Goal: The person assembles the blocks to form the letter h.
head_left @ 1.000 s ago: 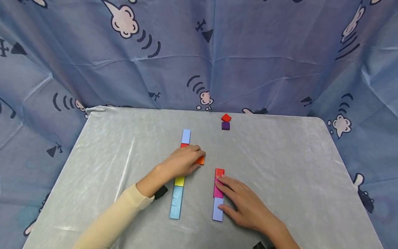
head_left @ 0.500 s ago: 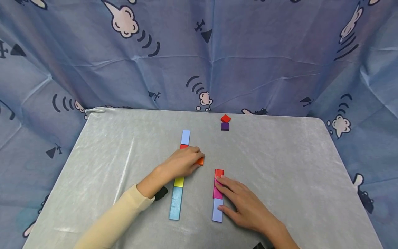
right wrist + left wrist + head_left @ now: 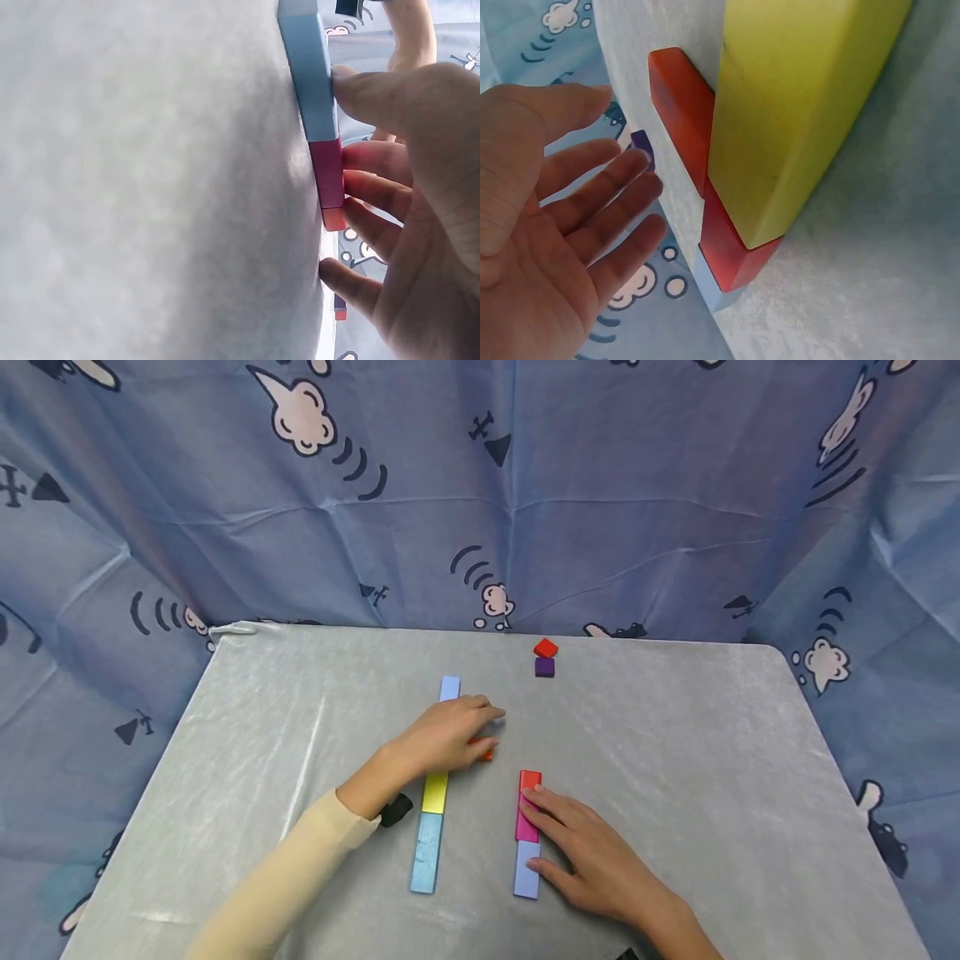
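Observation:
My left hand (image 3: 446, 733) hovers over the left row of blocks, its fingers spread and holding nothing. Partly under its thumb in the head view lies an orange block (image 3: 681, 112), branching off that row where yellow (image 3: 780, 112) and red (image 3: 735, 244) blocks meet. A pale blue block (image 3: 449, 687) forms the row's far end, a longer light-blue one (image 3: 427, 853) its near end. With relaxed fingers, my right hand (image 3: 592, 858) rests on a shorter row: its fingertips touch the pink block (image 3: 527, 828), its thumb the periwinkle block (image 3: 527, 870). A red block (image 3: 530, 780) tops this row.
Toward the table's back edge lie a small red block (image 3: 546, 647) and a purple block (image 3: 544, 667), close together. Grey cloth (image 3: 697, 760) covers the table. A blue patterned curtain (image 3: 637, 510) hangs behind and at both sides.
My left hand has let go of the orange block, its fingers spreading and shifting slightly up and right. My right hand stays where it was on the shorter row.

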A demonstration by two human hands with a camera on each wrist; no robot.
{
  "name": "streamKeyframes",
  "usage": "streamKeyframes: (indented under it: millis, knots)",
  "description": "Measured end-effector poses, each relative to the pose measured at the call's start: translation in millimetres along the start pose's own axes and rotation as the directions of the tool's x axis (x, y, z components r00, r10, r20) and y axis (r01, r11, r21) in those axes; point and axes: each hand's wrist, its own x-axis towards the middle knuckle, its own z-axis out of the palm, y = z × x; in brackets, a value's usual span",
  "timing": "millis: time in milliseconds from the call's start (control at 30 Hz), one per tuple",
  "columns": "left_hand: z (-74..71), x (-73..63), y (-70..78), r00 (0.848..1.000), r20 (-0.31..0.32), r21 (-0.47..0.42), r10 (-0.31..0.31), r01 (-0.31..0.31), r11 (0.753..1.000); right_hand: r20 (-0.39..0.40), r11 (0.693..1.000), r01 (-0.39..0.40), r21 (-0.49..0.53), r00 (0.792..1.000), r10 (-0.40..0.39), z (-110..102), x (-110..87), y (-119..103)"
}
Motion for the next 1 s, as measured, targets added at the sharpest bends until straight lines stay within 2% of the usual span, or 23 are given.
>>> streamKeyframes:
  millis: [167,467,600,800,900,1000]
  knots:
    - [-0.5,18.4,-1.1,1.0,0.02,0.011,-0.003,0.003,1.0,0.032,1.0,-0.028,0.008,0.999,0.028,-1.8,-1.7,-0.8]
    - [-3.1,57.0,1.4,1.0,0.0,-0.005,-0.026,0.026,1.0,0.082,0.998,-0.061,0.021,0.995,0.059,-2.7,-1.1,-1.2]
    - [-1.3,72.1,5.4,0.999,0.026,-0.02,-0.037,0.037,0.999,0.073,0.999,-0.047,0.022,0.996,0.046,-2.3,-0.2,-1.4]
    - [-3.0,96.4,6.9,0.998,0.023,0.023,-0.061,0.061,0.998,0.063,0.999,-0.04,0.029,0.997,0.038,-2.7,1.3,0.2]
    - [-2.4,106.1,5.9,0.997,0.05,0.051,-0.051,0.048,0.998,0.07,0.998,-0.046,0.032,0.997,0.044,-3.1,1.2,0.9]
    - [-0.8,113.0,7.1,0.994,0.097,0.083,-0.042,0.034,0.996,0.044,1.0,-0.023,0.021,0.999,0.022,-2.6,1.3,1.3]
